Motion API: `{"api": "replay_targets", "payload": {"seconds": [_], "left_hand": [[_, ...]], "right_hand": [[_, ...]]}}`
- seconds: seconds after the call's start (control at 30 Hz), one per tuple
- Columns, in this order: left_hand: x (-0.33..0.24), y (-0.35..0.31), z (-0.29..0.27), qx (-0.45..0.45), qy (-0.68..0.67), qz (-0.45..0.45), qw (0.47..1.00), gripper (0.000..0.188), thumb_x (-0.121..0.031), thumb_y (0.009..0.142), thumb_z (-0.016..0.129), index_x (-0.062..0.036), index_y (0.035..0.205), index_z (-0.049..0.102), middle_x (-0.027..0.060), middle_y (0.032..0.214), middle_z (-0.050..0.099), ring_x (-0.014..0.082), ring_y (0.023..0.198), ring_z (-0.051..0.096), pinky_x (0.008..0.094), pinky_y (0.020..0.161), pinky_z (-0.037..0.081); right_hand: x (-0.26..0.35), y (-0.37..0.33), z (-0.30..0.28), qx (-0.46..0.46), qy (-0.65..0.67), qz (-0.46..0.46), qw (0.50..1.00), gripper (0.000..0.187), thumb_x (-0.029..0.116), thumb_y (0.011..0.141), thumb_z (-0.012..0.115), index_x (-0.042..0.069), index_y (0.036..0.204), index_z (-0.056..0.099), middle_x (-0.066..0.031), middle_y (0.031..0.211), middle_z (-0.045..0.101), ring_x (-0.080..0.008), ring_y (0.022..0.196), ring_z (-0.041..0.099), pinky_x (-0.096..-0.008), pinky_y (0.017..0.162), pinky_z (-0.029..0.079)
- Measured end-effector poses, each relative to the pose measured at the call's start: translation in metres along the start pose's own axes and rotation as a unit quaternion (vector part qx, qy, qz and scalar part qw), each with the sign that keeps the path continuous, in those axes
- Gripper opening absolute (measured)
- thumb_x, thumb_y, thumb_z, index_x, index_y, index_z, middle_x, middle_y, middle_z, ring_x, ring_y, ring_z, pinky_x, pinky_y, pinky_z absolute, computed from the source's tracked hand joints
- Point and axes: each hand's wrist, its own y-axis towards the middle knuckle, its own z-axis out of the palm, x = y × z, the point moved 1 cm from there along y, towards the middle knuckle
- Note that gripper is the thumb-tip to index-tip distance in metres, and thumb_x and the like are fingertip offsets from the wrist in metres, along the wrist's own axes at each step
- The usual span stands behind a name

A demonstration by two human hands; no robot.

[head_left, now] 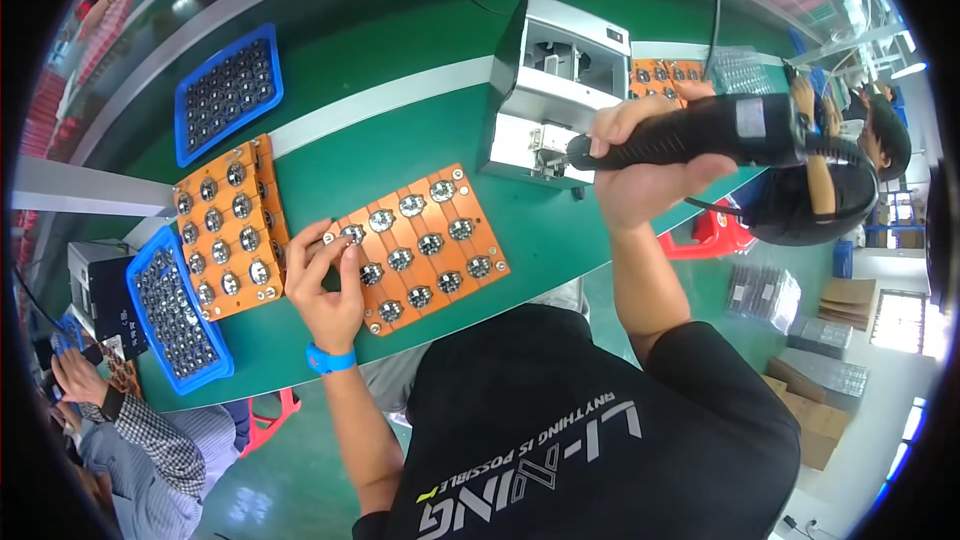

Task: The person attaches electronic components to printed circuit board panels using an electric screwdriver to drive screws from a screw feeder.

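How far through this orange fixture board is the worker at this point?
Done: cannot tell which parts are already fastened; the orange fixture board has round metal parts in all its seats. In hand: left hand rests on the board's left end, right hand holds a black electric screwdriver aloft. Left: another loaded board waits alongside.

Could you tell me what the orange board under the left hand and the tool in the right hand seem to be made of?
Orange board: probably rigid matte plastic or fibre sheet, flat and evenly coloured; its round parts glint like metal. Tool: black body, likely moulded plastic, dull sheen. Left hand touches the board; right hand grips the tool.
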Motion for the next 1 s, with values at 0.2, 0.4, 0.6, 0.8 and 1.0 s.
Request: {"api": "replay_targets", "payload": {"seconds": [0.2, 0.4, 0.6, 0.8, 1.0], "left_hand": [[0.000, 0.000, -0.003, -0.008, 0.039, 0.064, 0.997, 0.017, 0.004, 0.078, 0.062, 0.0024, 0.094, 0.068, 0.0160, 0.112, 0.063, 0.0294, 0.097, 0.063, 0.0373, 0.083, 0.051], [0.002, 0.002, -0.005, -0.002, -0.010, 0.037, 0.999, 0.027, 0.004, 0.071, 0.052, 0.0031, 0.095, 0.063, 0.0188, 0.112, 0.060, 0.0346, 0.100, 0.060, 0.0409, 0.089, 0.049], [0.003, 0.003, -0.009, -0.003, 0.013, 0.039, 0.999, 0.030, 0.004, 0.067, 0.049, 0.0038, 0.094, 0.063, 0.0195, 0.114, 0.057, 0.0351, 0.101, 0.058, 0.0409, 0.089, 0.048], [0.007, 0.001, -0.003, -0.016, -0.004, 0.030, 0.999, 0.031, 0.003, 0.065, 0.048, 0.0053, 0.093, 0.062, 0.0206, 0.109, 0.056, 0.0350, 0.095, 0.058, 0.0416, 0.080, 0.051], [0.013, -0.001, -0.005, -0.016, -0.002, 0.033, 0.999, 0.031, 0.001, 0.064, 0.049, 0.0058, 0.092, 0.061, 0.0213, 0.108, 0.056, 0.0366, 0.094, 0.056, 0.0430, 0.079, 0.050]], "right_hand": [[-0.010, -0.004, 0.003, 0.026, -0.071, 0.026, 0.997, 0.077, 0.081, 0.083, 0.041, 0.010, 0.114, 0.037, -0.0076, 0.056, 0.048, -0.0187, 0.043, 0.044, -0.0313, 0.045, 0.039], [-0.009, -0.021, 0.040, 0.079, -0.031, 0.119, 0.989, 0.081, 0.084, 0.082, 0.036, 0.010, 0.116, 0.039, -0.0084, 0.056, 0.047, -0.0192, 0.042, 0.044, -0.0319, 0.044, 0.038], [-0.042, -0.074, 0.131, 0.180, 0.108, 0.164, 0.964, 0.086, 0.087, 0.079, 0.035, 0.011, 0.118, 0.034, -0.0086, 0.058, 0.050, -0.0188, 0.043, 0.047, -0.0327, 0.046, 0.042], [-0.063, -0.090, 0.161, 0.216, 0.116, 0.187, 0.951, 0.086, 0.082, 0.080, 0.045, 0.005, 0.116, 0.035, -0.0102, 0.060, 0.054, -0.0191, 0.046, 0.052, -0.0312, 0.047, 0.046], [-0.070, -0.098, 0.162, 0.238, 0.105, 0.209, 0.943, 0.088, 0.085, 0.077, 0.044, 0.006, 0.115, 0.034, -0.0085, 0.060, 0.053, -0.0182, 0.046, 0.051, -0.0303, 0.048, 0.046]]}}
